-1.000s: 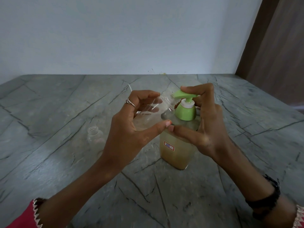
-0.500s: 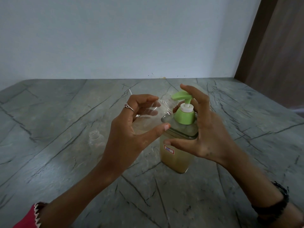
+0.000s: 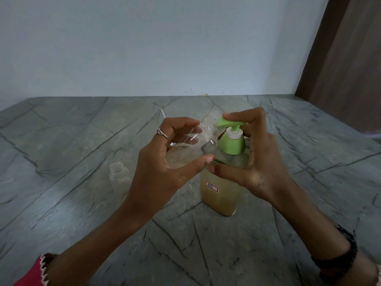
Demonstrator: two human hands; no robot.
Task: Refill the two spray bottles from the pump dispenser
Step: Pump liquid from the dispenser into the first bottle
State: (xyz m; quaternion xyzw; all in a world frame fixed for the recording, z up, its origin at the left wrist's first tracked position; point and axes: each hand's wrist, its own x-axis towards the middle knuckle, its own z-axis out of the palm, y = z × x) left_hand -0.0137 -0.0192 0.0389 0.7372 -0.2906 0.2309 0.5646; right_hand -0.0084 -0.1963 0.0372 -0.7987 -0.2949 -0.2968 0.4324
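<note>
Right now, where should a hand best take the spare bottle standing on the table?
Probably round the body of the spare bottle, coming from its left: it stands upright, uncapped, mouth up, and the left hand crowds its right side.

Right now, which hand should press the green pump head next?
Right. The right hand already has a finger lying on the green pump head of the yellow-liquid pump dispenser. The left hand grips the tilted clear plastic spray bottle by the spout, so it is occupied.
</note>
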